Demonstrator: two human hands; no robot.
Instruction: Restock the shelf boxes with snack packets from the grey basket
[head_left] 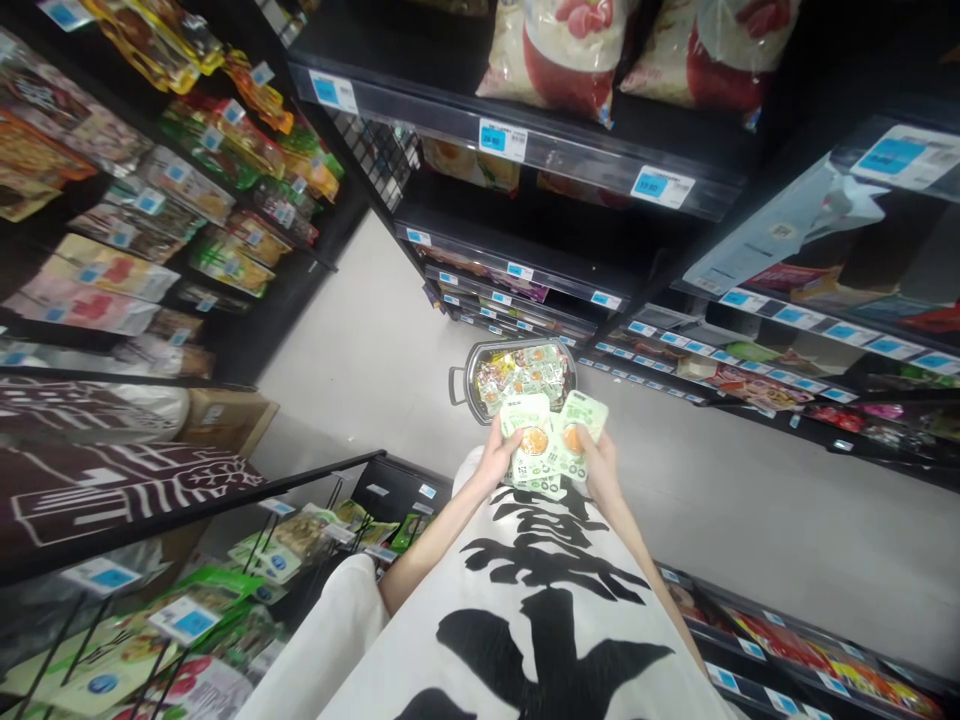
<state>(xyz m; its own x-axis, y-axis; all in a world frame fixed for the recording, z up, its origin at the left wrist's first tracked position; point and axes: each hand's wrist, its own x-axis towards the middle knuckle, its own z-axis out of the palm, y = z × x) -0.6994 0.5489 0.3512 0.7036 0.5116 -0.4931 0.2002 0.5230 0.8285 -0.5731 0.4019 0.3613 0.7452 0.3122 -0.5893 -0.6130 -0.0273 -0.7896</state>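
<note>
My left hand (498, 455) is closed on a stack of pale green snack packets (529, 440) held in front of my white printed shirt. My right hand (600, 456) grips another green packet (581, 420) beside them, the two bundles touching. Just beyond my hands on the floor stands a metal basin (469, 372) with handles, filled with several small green and yellow packets.
Dark store shelves with blue price tags (502, 138) surround me: hanging snack bags (225, 150) at left, large rice-like bags (562, 45) on top, packets on the right shelves (787, 385). A wire rack (300, 530) with packets stands at lower left. A cardboard box (225, 420) sits on the grey floor.
</note>
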